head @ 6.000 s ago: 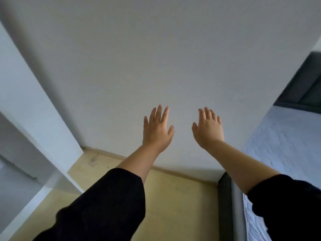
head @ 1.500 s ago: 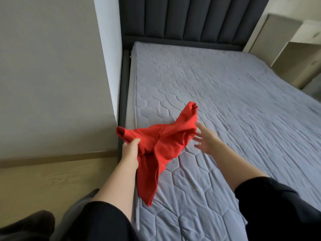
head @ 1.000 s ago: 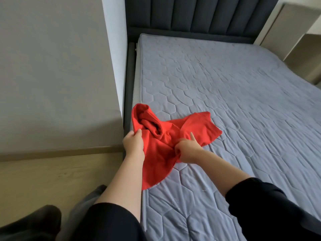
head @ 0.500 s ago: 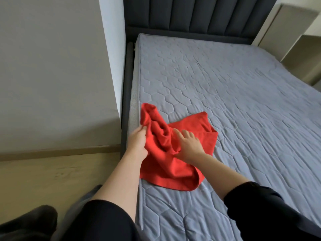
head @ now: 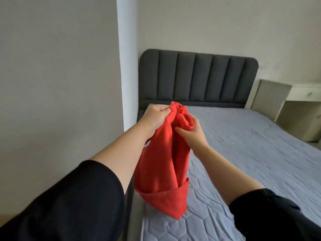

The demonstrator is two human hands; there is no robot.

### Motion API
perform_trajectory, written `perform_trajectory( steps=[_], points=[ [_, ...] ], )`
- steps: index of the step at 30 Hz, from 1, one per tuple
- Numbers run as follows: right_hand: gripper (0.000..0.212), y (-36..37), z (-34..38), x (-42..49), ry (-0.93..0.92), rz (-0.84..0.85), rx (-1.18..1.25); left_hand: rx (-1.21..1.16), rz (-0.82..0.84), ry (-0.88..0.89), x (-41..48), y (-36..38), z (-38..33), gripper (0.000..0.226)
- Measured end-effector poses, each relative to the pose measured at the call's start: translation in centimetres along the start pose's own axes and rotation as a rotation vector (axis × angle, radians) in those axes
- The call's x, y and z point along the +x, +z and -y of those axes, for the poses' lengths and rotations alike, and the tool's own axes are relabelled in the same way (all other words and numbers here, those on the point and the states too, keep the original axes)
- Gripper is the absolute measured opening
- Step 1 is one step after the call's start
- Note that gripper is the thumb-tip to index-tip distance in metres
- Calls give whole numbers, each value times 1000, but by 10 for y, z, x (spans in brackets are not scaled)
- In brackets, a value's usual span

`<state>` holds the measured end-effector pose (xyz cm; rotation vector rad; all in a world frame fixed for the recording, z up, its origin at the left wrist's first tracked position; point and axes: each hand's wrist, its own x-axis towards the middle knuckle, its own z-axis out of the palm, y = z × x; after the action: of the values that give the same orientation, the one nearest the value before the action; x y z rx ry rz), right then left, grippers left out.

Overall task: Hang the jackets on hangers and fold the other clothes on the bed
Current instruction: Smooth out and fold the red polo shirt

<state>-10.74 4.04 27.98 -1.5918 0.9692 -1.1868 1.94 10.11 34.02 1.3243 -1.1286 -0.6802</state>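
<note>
A red garment (head: 163,164) hangs in the air over the left edge of the bed's grey quilted mattress (head: 251,153). My left hand (head: 155,115) grips its bunched top edge at the upper left. My right hand (head: 192,132) holds a rolled fold of the same cloth just to the right and a little lower. The garment's lower part droops down and its bottom hem folds up just above the mattress. Both my arms wear black sleeves.
A dark grey padded headboard (head: 198,77) stands at the far end of the bed. A pale wall panel (head: 60,84) closes the left side. A white bedside unit (head: 295,105) stands to the right of the bed.
The red garment lay on the mattress under both hands half a second ago. Now both hands have lifted it up off the bed, and my view has tilted up toward the headboard.
</note>
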Motion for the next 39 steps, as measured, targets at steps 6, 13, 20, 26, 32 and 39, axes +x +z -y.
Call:
perform_trajectory(
  steps=[6, 13, 20, 26, 32, 39],
  points=[
    [66, 4, 93, 7, -75, -130, 18, 456, 3, 263, -2, -33, -108, 24],
    [13, 43, 151, -5, -247, 58, -592, 383, -459, 279, -17, -98, -157, 29],
    [17, 81, 196, -18, -301, 93, -425, 586, -751, 136, -39, -172, -147, 30],
    [15, 91, 235, -13, -5, 194, 81, 1026, -493, 48, -63, -190, -141, 36],
    [23, 84, 254, -10, -35, 191, 239, 280, 162, -115, -91, -159, -148, 22],
    [28, 82, 251, -10, -65, 35, 362, 568, 102, -99, -85, -104, -116, 35]
  ],
)
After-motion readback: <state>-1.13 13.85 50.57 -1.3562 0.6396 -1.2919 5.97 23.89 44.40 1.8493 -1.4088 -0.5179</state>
